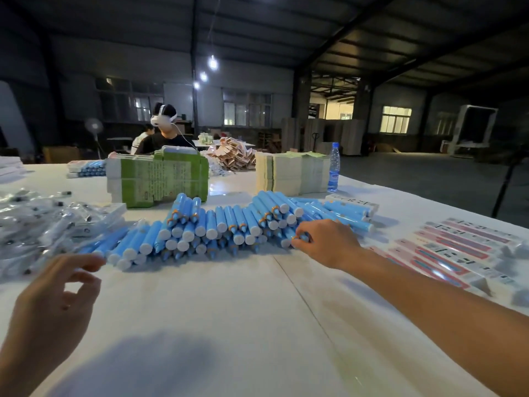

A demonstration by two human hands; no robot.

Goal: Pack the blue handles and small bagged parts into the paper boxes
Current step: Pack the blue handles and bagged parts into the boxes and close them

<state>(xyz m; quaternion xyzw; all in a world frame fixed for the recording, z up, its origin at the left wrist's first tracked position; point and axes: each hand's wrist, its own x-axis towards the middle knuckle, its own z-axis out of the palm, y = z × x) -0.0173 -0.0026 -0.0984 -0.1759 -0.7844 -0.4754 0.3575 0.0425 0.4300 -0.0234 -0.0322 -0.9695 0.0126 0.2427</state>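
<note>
A long heap of blue handles (pixel 217 227) with white caps lies across the middle of the white table (pixel 229 310). My right hand (pixel 329 242) reaches over to the heap's right end, and its fingers pinch one blue handle (pixel 303 237) there. My left hand (pixel 54 299) hovers above the table at the lower left, fingers loosely curled, holding nothing. Small clear bagged parts (pixel 37 224) are piled at the left. Filled paper boxes (pixel 458 250) with pink and blue print lie in a row at the right.
Stacks of flat green cartons (pixel 160 176) and pale cartons (pixel 292 173) stand behind the handles, with a water bottle (pixel 333 167) beside them. A person with a white headset (pixel 163 133) sits at the far side. The table's right edge drops to dark floor.
</note>
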